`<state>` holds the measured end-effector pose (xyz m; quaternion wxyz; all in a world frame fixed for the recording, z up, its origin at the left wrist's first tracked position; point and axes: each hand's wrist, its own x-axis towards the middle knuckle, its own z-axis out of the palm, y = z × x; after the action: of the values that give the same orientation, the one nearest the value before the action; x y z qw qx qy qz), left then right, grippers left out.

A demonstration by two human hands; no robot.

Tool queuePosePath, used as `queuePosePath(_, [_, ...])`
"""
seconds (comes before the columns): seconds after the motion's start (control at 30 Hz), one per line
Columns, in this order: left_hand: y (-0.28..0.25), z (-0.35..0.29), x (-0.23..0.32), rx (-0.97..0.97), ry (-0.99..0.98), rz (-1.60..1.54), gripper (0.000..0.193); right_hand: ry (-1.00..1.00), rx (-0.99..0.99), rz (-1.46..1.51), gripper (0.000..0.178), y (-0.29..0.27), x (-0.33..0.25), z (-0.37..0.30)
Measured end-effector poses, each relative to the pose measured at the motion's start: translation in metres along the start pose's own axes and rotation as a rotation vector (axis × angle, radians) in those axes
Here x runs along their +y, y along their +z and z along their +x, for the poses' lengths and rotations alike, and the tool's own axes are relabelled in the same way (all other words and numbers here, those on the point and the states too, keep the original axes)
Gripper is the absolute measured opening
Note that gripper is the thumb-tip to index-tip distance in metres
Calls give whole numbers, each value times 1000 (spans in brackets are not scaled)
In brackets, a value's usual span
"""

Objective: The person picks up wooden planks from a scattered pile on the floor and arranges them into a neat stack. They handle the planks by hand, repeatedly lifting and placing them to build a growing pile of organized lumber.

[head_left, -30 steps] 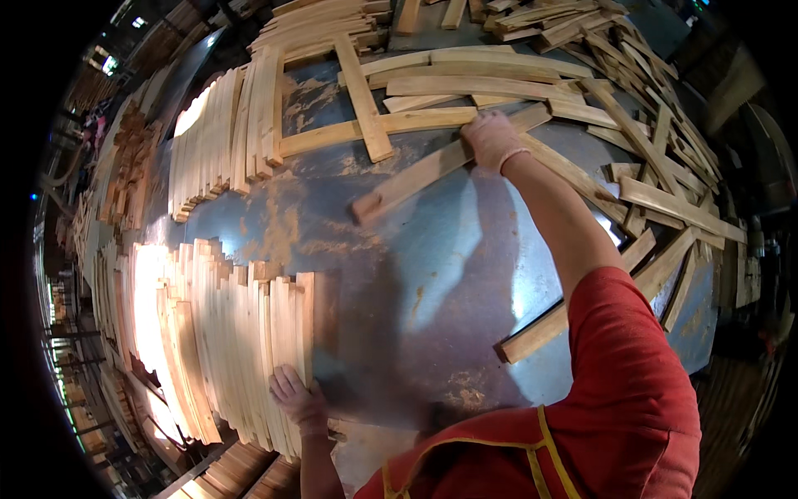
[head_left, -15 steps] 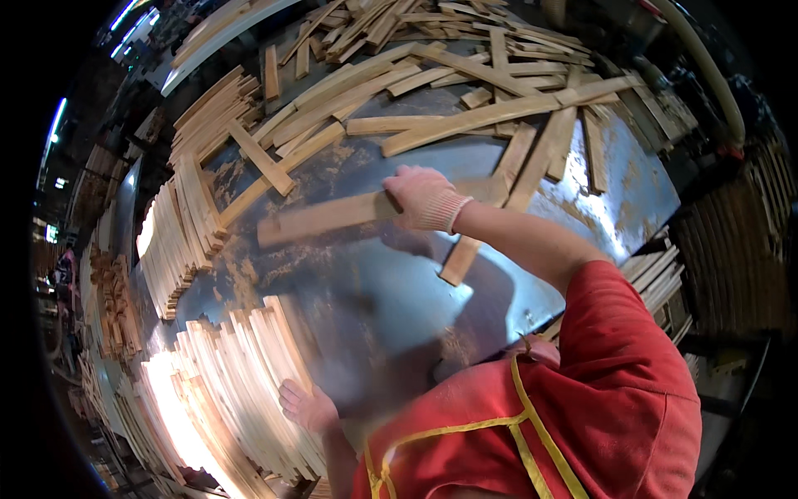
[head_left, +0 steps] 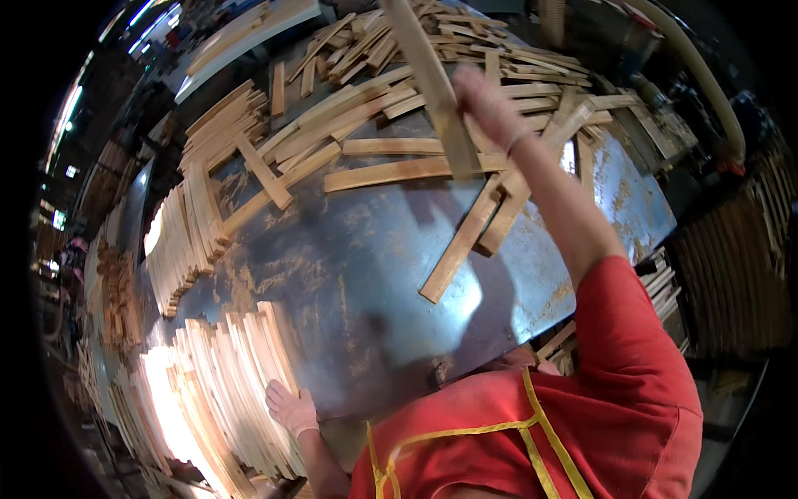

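Observation:
In the head view my right hand, in a pale glove and a little blurred, is raised over the far part of the metal table. It grips a flat wooden board by its edge, and the board is steeply tilted above the loose pieces. My left hand, also gloved, lies with fingers extended against the near end of a row of light wooden boards standing on edge, close together, at the near left. Two boards lie on the table below my right hand, pointing toward me.
A messy heap of wooden strips covers the far side. Another row of boards and a stack stand at the left. Sawdust streaks the tabletop. A thick hose hangs at the far right, near stacked timber.
My right hand has moved up and away, swinging its board from nearly level to steeply tilted. Some loose boards under it have shifted. My left hand stays by the near row.

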<state>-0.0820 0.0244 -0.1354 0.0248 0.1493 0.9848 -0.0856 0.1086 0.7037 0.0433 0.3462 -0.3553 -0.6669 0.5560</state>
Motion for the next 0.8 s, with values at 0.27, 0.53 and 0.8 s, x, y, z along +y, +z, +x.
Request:
queuePosePath(0.27, [-28,-60,171,-98,307,-258,80,-379,-284,-1282,87,1,139,19])
queuePosePath(0.53, [-41,-65,268,-401,234,-1300,61,677,-1060,-260,75,62,124,-131])
queuePosePath(0.8, [-11,-22,219,-641,-264,-1611,30,-171,-74,-891,66,30,137,-164])
